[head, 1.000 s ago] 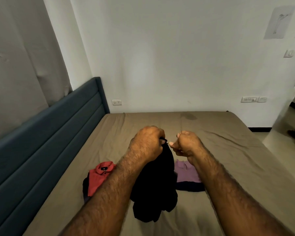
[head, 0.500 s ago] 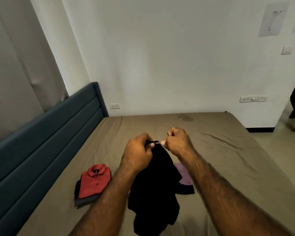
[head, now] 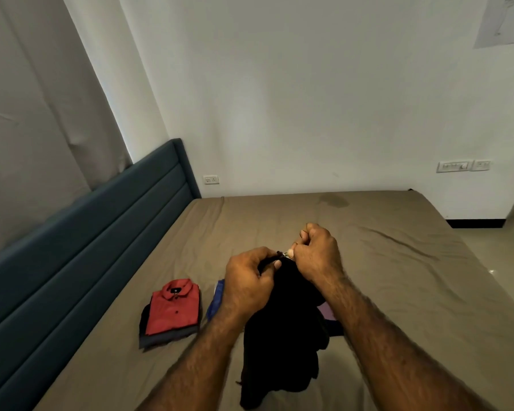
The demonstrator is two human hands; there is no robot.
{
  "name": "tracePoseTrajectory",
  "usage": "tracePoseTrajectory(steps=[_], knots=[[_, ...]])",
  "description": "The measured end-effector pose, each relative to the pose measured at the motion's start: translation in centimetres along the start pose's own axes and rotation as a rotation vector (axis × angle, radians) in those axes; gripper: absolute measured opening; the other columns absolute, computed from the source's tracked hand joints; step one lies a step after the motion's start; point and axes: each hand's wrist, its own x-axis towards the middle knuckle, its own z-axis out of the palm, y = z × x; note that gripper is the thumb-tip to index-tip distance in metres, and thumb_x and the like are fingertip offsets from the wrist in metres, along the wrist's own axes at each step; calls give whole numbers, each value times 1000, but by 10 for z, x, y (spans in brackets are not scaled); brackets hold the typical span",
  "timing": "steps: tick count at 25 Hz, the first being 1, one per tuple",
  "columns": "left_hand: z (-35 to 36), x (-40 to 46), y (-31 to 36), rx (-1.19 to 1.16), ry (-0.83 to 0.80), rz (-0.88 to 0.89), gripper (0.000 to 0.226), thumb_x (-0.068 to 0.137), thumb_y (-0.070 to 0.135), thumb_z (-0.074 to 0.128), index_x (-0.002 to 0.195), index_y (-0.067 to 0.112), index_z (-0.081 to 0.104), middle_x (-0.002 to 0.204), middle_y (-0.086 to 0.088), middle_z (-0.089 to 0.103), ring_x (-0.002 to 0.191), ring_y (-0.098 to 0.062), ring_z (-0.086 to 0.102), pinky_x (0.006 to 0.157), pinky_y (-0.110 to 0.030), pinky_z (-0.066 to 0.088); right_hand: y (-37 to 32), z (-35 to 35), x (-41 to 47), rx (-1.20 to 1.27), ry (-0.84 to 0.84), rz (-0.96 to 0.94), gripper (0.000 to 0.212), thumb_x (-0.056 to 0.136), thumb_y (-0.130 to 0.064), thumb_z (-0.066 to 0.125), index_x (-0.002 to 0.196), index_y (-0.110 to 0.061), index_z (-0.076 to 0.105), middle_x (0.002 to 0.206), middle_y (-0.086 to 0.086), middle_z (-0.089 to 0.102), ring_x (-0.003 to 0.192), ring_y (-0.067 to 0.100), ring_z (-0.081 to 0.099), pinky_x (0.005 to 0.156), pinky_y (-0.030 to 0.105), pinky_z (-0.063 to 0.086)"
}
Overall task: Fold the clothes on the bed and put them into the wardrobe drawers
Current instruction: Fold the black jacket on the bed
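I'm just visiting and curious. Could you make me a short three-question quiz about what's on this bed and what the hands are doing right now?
1. True or false: the red shirt lies folded on the bed.
2. What does the left hand grip? A) black garment B) red shirt C) headboard
3. Fill in: the right hand pinches the garment's ____ edge.

Key: 1 true. 2 A. 3 top.
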Motion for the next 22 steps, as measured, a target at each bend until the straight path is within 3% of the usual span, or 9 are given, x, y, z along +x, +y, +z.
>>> tracePoseTrajectory(steps=[2,4,6,8,10,12,14,17,22], knots=[[3,-5,-5,-354,-87,-200,5,93,23,77,95,20,79,90,3,77,87,-14,73,81,-35,60,3,-2,-4,58,-36,-85,31,80,2,63,73,-21,44,76,0,66,72,26,65,62,40,55],[-1,1,-5,-780,-280,-562,37,90,52,75,95,15,78,88,-6,72,85,-22,66,81,-38,52,7,-9,-3,84,-73,-213,39,82,3,69,75,-26,45,77,-3,67,71,17,65,60,33,55],[-3,14,-5,-890,-418,-864,59,90,73,62,95,15,75,87,-6,67,82,-23,60,81,-40,46,7,-13,-3,54,-113,-343,42,85,4,69,77,-29,46,77,-6,65,71,14,63,60,31,54],[3,27,-2,-875,-377,-958,43,86,57,75,94,15,76,87,-5,67,79,-21,64,80,-37,51,11,-11,-4,49,-112,-437,41,82,7,66,78,-29,46,77,-7,63,74,16,63,62,42,56],[9,35,5,-892,-258,-950,25,76,33,83,90,13,77,86,-6,70,72,-19,67,69,-32,56,19,-8,-6,64,-93,-475,43,79,9,63,79,-29,44,79,-7,63,77,20,63,63,48,55],[12,38,4,-927,-201,-846,11,85,24,79,86,13,77,86,-8,72,73,-19,67,66,-31,56,25,-10,-7,104,-45,-464,45,81,11,64,79,-29,44,81,-7,64,79,22,64,64,49,57],[12,39,5,-985,-202,-692,14,89,20,73,96,8,77,88,-8,74,75,-18,68,63,-29,58,28,-15,-3,161,5,-454,47,84,11,69,80,-29,45,84,-6,67,81,18,67,70,45,61],[10,43,7,-1071,-200,-548,35,87,7,70,121,-1,70,100,-13,76,84,-20,74,68,-30,62,23,-21,-2,199,44,-463,47,87,8,73,80,-30,47,85,-8,69,82,11,70,71,25,61],[14,50,6,-912,-161,-473,28,95,-10,61,121,-4,70,103,-16,76,89,-23,74,72,-29,62,24,-22,6,213,84,-469,43,85,7,75,80,-27,48,83,-10,68,82,11,69,70,20,57]])
